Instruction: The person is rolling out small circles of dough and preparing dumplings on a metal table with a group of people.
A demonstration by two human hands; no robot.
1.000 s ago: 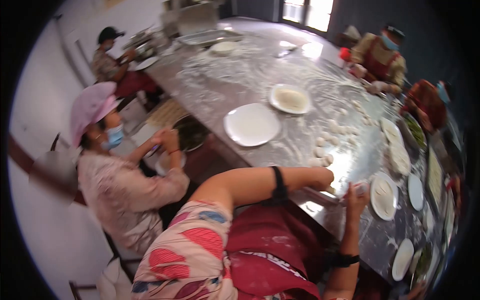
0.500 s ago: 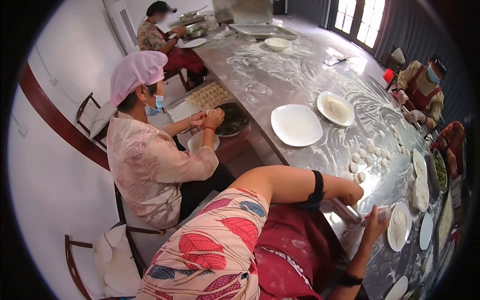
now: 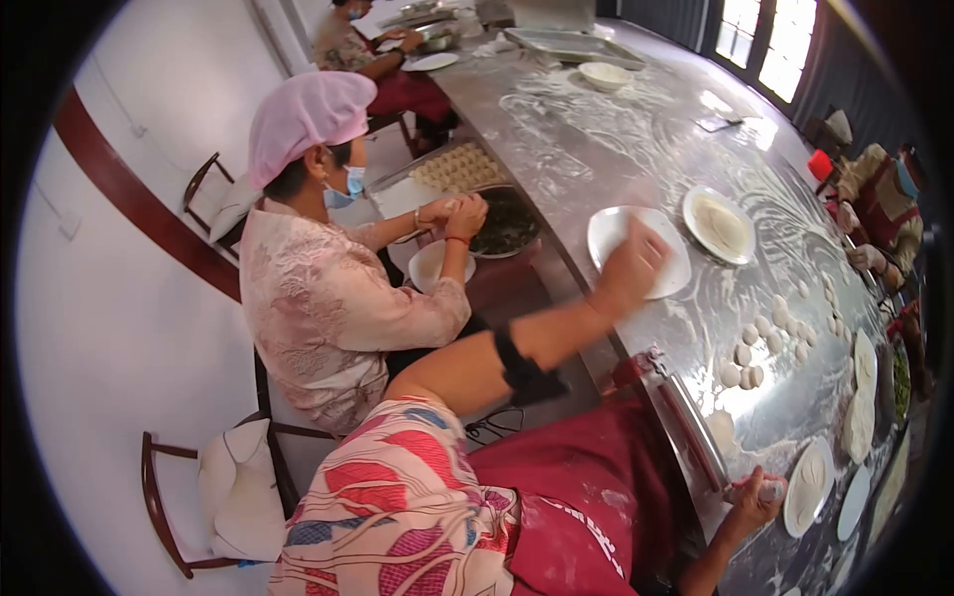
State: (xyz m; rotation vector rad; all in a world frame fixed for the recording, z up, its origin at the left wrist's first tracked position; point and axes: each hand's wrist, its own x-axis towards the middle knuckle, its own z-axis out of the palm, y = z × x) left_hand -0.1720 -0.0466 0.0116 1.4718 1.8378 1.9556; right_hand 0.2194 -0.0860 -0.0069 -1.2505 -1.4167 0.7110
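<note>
My left hand (image 3: 636, 266) is over a white square plate (image 3: 608, 221), its fingers smeared by motion, so I cannot make out their pose or any contents. Lower right, my right hand (image 3: 757, 502) is wrapped round the near handle of a metal rolling pin (image 3: 693, 429). The pin lies slantwise along the table edge, its far handle free. Beside the roller is a flat dough piece (image 3: 721, 433). Several small dough lumps (image 3: 772, 338) are scattered farther in. Close to my right hand stands a plate (image 3: 830, 497) bearing flat dough rounds (image 3: 807, 482).
The floured metal table (image 3: 556, 159) stretches away. Another plate (image 3: 745, 250) holds dough rounds. At my left a co-worker in a pink cap (image 3: 308, 119) sits by a bowl of dark filling (image 3: 505, 221) and a tray of dumplings (image 3: 457, 167). Other people sit farther off.
My left hand has left the rolling pin and swung across to above the white plate. My right hand still holds the handle. The whole view has shifted slightly.
</note>
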